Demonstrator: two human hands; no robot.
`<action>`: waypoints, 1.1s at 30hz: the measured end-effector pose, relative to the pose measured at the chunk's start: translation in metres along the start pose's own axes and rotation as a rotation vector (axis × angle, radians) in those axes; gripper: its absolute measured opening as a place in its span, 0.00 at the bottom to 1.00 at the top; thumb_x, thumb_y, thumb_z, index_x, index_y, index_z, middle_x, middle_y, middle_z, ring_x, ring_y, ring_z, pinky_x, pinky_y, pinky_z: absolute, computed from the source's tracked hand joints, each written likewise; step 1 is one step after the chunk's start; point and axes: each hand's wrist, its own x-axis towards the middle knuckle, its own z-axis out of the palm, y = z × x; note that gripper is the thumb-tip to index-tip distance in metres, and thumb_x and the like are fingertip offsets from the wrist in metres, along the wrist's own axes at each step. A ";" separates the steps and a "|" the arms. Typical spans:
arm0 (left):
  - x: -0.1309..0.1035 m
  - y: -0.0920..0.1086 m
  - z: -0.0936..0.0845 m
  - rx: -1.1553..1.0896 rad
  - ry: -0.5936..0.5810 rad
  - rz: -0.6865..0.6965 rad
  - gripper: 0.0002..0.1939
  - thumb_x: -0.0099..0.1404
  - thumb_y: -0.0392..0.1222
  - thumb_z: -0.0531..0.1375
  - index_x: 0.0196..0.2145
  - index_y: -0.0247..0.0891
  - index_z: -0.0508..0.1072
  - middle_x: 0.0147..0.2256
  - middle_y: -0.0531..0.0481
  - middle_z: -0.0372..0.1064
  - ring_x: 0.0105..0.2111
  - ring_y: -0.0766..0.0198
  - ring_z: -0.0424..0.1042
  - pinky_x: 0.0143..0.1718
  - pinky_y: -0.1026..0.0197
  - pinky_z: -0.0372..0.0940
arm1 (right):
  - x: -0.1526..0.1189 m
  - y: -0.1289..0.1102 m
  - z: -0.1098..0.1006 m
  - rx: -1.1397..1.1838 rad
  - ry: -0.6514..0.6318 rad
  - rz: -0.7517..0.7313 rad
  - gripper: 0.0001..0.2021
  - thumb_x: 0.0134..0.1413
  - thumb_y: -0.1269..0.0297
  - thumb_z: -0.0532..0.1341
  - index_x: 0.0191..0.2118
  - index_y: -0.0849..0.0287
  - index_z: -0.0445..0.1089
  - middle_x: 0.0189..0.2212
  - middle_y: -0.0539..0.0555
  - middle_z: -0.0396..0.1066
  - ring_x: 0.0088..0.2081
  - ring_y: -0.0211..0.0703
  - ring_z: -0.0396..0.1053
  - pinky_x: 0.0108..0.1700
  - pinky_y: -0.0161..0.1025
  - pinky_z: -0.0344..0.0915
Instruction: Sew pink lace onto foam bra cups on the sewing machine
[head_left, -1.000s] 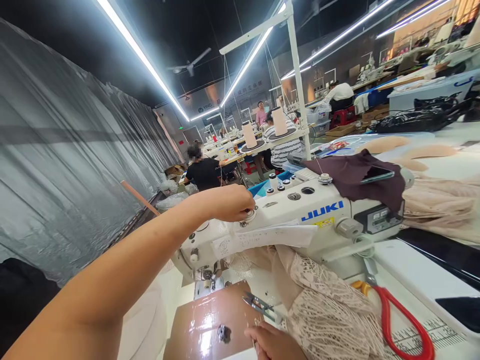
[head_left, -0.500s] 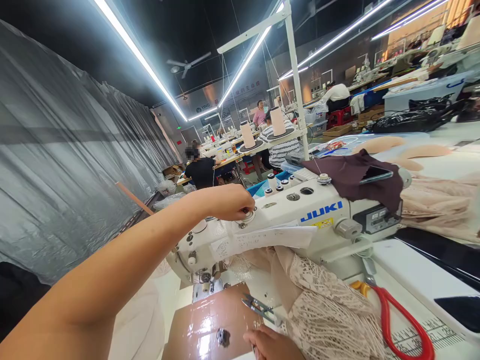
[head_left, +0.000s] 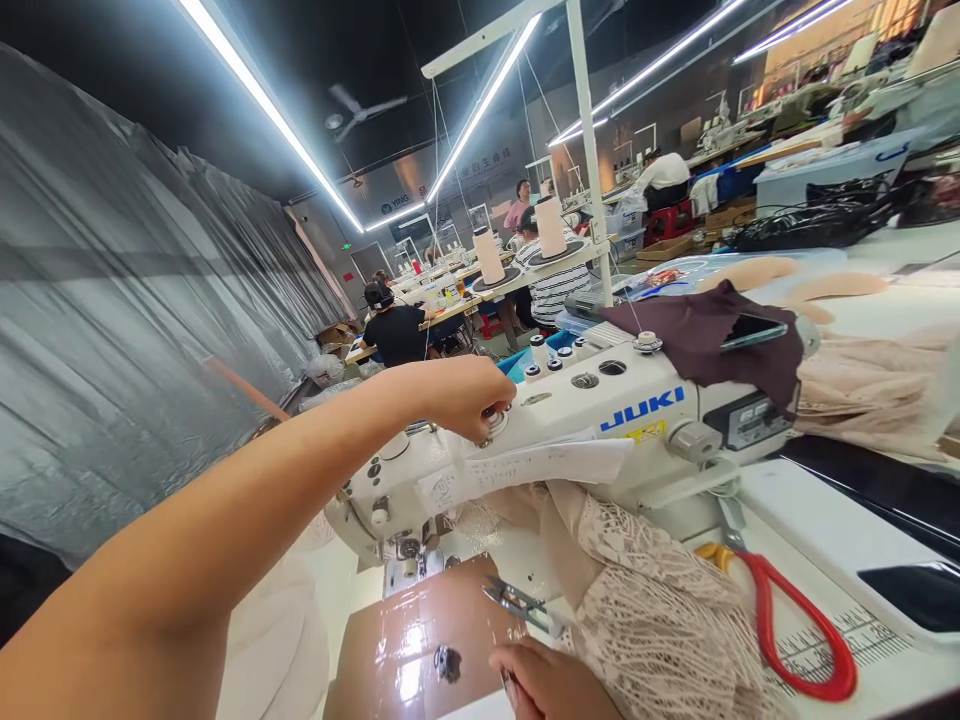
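In the head view, the left arm point(head_left: 225, 540) comes up from the bottom left corner. It bends at the elbow and goes across to the top of the white sewing machine point(head_left: 544, 425). The left hand point(head_left: 466, 395) is palm down, with the back of it up and the wrist almost straight. Its fingers curl down in a loose fist at a round metal part point(head_left: 495, 428) on top of the machine. The tips are hidden, so I cannot tell if they pinch it.

The right hand point(head_left: 559, 682) is low, at the bottom edge, in front of the machine. Its fingers are bent in and close together, with the thumb near them. I cannot tell what is between them. It is just beside the brown sheet point(head_left: 382, 650) and just below the small snips point(head_left: 517, 602).

The machine sits on the white table point(head_left: 896, 670). A little shiny metal piece point(head_left: 448, 663) lies on the brown sheet, to the left of the right hand. Lacy beige cloth point(head_left: 660, 620) is bunched up to the right of the snips. Big scissors point(head_left: 806, 625) with a red handle lie past the cloth. A long white paper point(head_left: 532, 470) with writing is on the machine's front.
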 end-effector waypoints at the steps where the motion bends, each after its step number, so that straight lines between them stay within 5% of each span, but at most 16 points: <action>1: 0.001 0.000 0.001 0.007 0.007 0.006 0.05 0.51 0.33 0.59 0.29 0.36 0.69 0.26 0.51 0.66 0.23 0.65 0.59 0.25 0.63 0.52 | 0.000 -0.001 -0.002 -0.003 0.002 0.003 0.14 0.49 0.76 0.49 0.39 0.57 0.67 0.32 0.53 0.70 0.32 0.40 0.68 0.31 0.33 0.55; 7: 0.002 0.002 0.002 0.011 0.022 0.022 0.06 0.49 0.33 0.60 0.28 0.36 0.67 0.26 0.50 0.66 0.24 0.64 0.59 0.26 0.62 0.53 | -0.002 -0.004 -0.006 0.012 -0.003 0.015 0.14 0.50 0.76 0.50 0.38 0.56 0.68 0.31 0.52 0.71 0.31 0.39 0.68 0.32 0.32 0.55; 17: -0.011 -0.002 -0.003 -0.027 0.005 0.112 0.06 0.62 0.31 0.55 0.34 0.35 0.71 0.33 0.48 0.70 0.32 0.63 0.67 0.35 0.63 0.57 | 0.003 0.001 0.001 -0.056 -0.010 -0.017 0.16 0.47 0.76 0.51 0.40 0.54 0.68 0.34 0.52 0.72 0.31 0.39 0.70 0.31 0.31 0.56; 33: 0.000 0.007 0.003 0.109 0.040 0.088 0.06 0.51 0.29 0.57 0.29 0.35 0.67 0.29 0.46 0.67 0.28 0.59 0.65 0.27 0.60 0.54 | 0.003 0.003 0.005 -0.105 -0.002 -0.033 0.18 0.46 0.77 0.52 0.41 0.54 0.68 0.34 0.52 0.72 0.30 0.38 0.69 0.30 0.32 0.54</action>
